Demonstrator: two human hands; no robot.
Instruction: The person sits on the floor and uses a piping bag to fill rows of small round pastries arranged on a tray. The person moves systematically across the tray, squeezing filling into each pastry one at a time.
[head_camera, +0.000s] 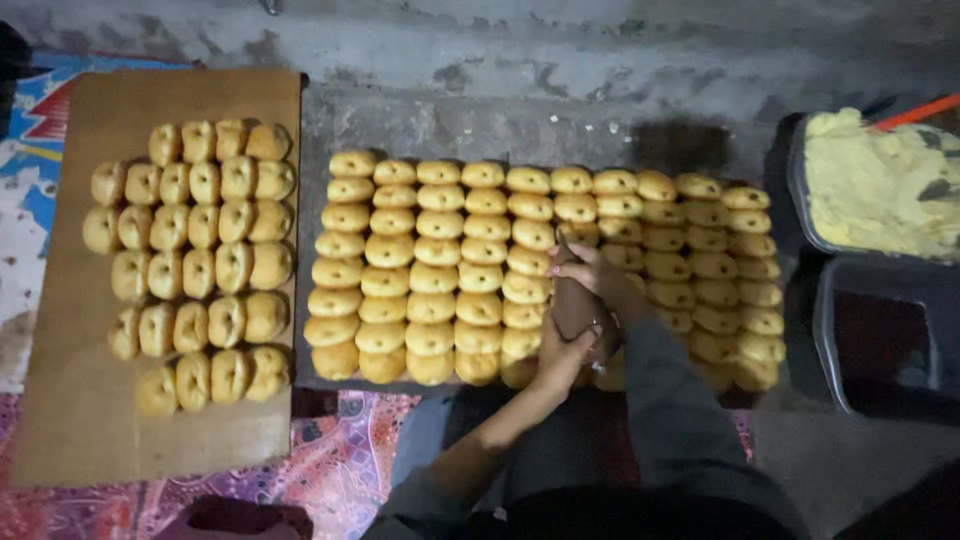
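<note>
Near the front edge of the dark tray (318, 130), among its rows of golden buns (430, 275), both hands are gripping a brown piping bag (574, 305). Its long axis is running from the front edge toward the far edge, its narrow tip pointing away from the person and down at a bun in the middle rows. It is looking smooth, plump and dull brown. The left hand (562, 352) is curling shut around its lower, fuller end; the right hand (592, 270) is closing its fingers around the upper part near the tip. At the right, a dark tub (797, 180) is holding pale yellow cream (875, 185). Left of the tray, a brown board (75, 400) is carrying more buns, slit on top.
</note>
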